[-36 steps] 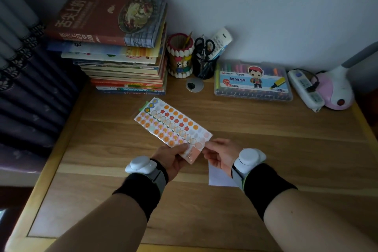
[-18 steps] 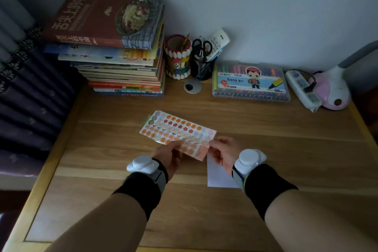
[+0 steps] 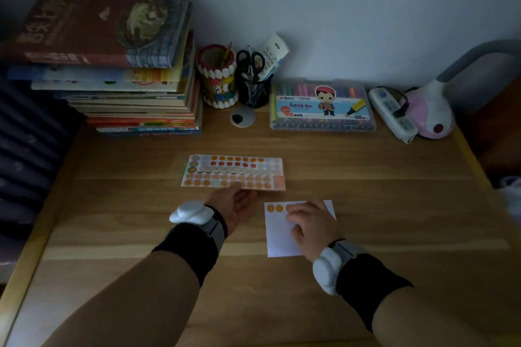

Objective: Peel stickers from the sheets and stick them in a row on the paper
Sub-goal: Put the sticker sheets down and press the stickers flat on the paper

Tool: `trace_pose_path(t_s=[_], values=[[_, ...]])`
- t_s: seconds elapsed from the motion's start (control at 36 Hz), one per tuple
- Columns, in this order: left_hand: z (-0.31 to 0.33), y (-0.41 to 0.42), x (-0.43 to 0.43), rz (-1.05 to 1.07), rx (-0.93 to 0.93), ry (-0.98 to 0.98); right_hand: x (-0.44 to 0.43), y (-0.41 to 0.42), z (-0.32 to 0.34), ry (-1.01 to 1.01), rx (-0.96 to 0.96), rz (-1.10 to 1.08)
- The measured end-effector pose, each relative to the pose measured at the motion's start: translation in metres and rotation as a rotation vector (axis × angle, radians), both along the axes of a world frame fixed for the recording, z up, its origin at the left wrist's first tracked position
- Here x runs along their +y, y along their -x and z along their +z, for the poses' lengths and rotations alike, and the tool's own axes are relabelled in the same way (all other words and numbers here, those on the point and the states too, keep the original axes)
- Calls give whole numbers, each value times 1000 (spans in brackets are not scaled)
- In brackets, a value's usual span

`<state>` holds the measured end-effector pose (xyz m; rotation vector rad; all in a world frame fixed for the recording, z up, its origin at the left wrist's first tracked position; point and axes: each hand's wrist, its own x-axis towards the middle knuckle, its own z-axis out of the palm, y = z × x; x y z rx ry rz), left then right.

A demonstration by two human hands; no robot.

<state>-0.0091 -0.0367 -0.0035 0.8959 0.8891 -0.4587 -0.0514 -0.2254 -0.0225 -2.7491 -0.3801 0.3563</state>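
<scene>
My right hand (image 3: 310, 222) covers most of third orange sticker (image 3: 288, 207) and paper's (image 3: 282, 244) top row beyond it. My left hand's (image 3: 236, 205) fingertips at sticker sheet's (image 3: 234, 172) near edge: pinching or pressing, cannot tell. Top book's (image 3: 93, 25) title blurred. Lamp's (image 3: 434, 113) neck cut off at right edge.

- Wooden desk (image 3: 394, 220) with a pale rim.
- Book stack (image 3: 135, 104) at back left.
- Along the back: pen cup (image 3: 217, 84), mesh holder (image 3: 253, 93), marker box (image 3: 321, 107), power strip (image 3: 393, 113), lamp (image 3: 431, 118).
- Sticker sheet (image 3: 234, 173) flat at centre.
- White paper (image 3: 279, 239) just nearer, apart from it.
</scene>
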Motion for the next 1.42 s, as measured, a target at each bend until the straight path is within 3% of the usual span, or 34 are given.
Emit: trace_pose_path(t_s=[0.14,0.31,0.39,0.5,0.64,0.83,1.03,1.42], values=[[0,-4,-6,-178,2,-93,0,1,7,60,120,92],[-3,-1,0,-132,-47,-189,15,2,3,64,195,114],[-9,6,14,-179,-110,-450,27,1,1,61,221,151],[-6,18,30,-592,-196,-1006,38,2,-4,15,206,172],[-14,36,41,-980,-414,-1298,27,4,-1,-74,85,-30],[-19,53,37,-1212,-462,-1416,22,6,1,79,85,-23],[-22,54,37,-1209,-475,-1405,53,3,16,143,259,180],[-27,55,47,-1224,-544,-1383,74,-17,19,241,411,213]])
